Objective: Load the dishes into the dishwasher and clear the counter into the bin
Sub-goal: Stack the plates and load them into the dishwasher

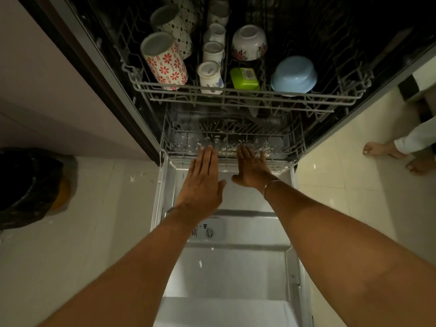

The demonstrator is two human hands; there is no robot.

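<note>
The dishwasher stands open with its door folded down below me. The upper rack is pulled out and holds a red-flowered mug, several small white cups, a floral bowl, a green lid and a blue bowl, all upside down. The lower rack sits inside with no dishes visible in it. My left hand and my right hand lie flat, fingers straight, with the fingertips against the lower rack's front edge. Both hands hold nothing.
A bin lined with a black bag stands on the tiled floor at the left. Another person's bare feet are on the floor at the right. Small white scraps lie on the floor and door.
</note>
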